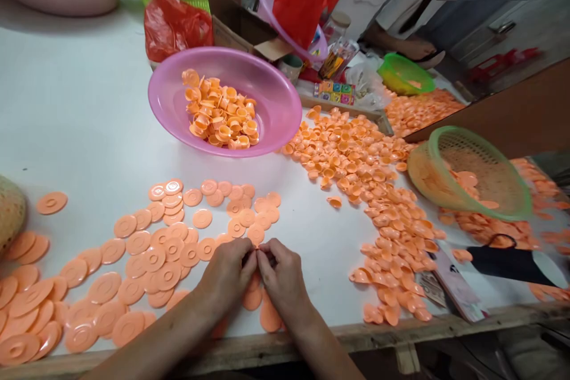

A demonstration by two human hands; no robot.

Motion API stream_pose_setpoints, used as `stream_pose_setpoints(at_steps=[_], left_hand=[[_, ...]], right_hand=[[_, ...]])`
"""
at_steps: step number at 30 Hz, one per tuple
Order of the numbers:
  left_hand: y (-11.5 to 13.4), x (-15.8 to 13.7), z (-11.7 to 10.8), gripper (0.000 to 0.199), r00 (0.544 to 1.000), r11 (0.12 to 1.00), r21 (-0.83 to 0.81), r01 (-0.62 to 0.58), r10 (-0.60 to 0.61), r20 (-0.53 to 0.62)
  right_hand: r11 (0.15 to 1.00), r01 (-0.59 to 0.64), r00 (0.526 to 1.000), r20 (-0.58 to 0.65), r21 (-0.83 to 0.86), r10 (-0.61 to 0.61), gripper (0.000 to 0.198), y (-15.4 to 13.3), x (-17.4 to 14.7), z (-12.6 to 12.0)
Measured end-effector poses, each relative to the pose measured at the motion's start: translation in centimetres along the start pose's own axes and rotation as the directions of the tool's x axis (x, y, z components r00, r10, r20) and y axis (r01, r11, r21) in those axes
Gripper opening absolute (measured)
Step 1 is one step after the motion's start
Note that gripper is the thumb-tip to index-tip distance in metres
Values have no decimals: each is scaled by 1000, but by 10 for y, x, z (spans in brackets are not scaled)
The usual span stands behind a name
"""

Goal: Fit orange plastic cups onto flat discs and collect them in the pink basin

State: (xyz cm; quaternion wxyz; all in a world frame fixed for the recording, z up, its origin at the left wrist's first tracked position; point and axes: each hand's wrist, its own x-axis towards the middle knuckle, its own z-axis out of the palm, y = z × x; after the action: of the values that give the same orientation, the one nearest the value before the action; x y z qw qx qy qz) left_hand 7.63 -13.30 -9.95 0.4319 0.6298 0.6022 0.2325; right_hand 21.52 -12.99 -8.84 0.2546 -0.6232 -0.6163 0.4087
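Note:
My left hand (231, 264) and my right hand (280, 273) meet low in the middle of the view, over the white table (329, 261). Thumbs and fingertips of both are pinched together, almost touching. Whatever sits between them is mostly hidden; only a bit of orange shows there. Round orange toy saucers (169, 276) with a ring in the centre lie to the left and just beyond my fingers, many overlapping. Small orange toy cups (356, 148) are heaped to the right. A pink basin (169, 95) farther back holds orange toy cups, some apparently joined to saucers.
A green mesh basket (423, 172) with orange pieces stands at the right, near a black strap-like item (507, 261) and a flat printed box (458, 285). Red plastic bags (178, 27) and a cardboard box (236, 24) are behind the basin. A person's foot (414, 47) shows at the back.

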Motion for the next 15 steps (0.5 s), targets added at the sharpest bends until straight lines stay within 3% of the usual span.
stream_pose_setpoints(at_steps=[3, 5, 7, 9, 11, 12, 13, 15], left_hand=[[7, 1, -12, 22, 997, 997, 29, -66, 66, -25], [21, 14, -41, 26, 978, 990, 43, -137, 142, -152], [41, 38, -86, 25, 893, 978, 82, -194, 210, -397], [61, 67, -134, 13, 770, 976, 112, -186, 216, -601], [75, 88, -170, 24, 681, 970, 127, -207, 236, -693], [78, 93, -178, 26, 669, 967, 144, -208, 249, -700], [77, 92, -179, 21, 689, 964, 169, -206, 265, -675], [63, 80, -162, 10, 815, 954, 228, -196, 288, -504]], right_hand=[[984, -83, 984, 168, 155, 56, 19, 1, 1, -14], [974, -111, 983, 163, 200, 79, 28, 5, 12, -38], [994, -27, 993, -115, 102, 39, 33, 15, 32, -70], [987, 50, 904, -414, -150, -108, 32, 30, 58, -101], [938, -7, 855, -488, -347, -174, 32, 48, 83, -123], [917, -29, 859, -479, -398, -181, 31, 56, 92, -129], [904, -45, 869, -464, -425, -175, 29, 64, 98, -133], [898, -49, 885, -437, -436, -164, 25, 75, 102, -132]])
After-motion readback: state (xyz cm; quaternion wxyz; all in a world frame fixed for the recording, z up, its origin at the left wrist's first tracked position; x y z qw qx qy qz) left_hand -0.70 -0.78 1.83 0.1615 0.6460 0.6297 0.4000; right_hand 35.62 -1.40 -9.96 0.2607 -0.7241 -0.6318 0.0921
